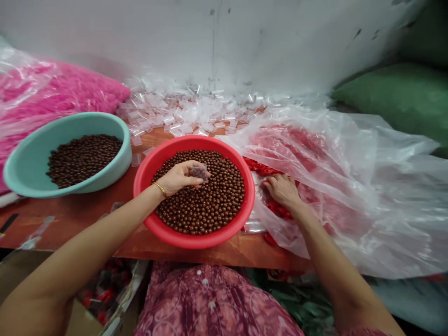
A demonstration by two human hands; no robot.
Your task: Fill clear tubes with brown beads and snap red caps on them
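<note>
Above a red basin full of round brown balls, my left hand pinches a small clear plastic case between thumb and fingers. What the case contains is too small to tell. To the right of the basin, my right hand reaches into the opening of a clear plastic bag of red pieces. Its fingers are bent down at the red pieces, and their tips are hidden, so whether they grip anything does not show.
A teal basin of brown balls stands at the left, before a bag of pink pieces. Clear plastic cases lie heaped along the wall. A green sack is at the back right. Below the table edge, a box holds red and clear items.
</note>
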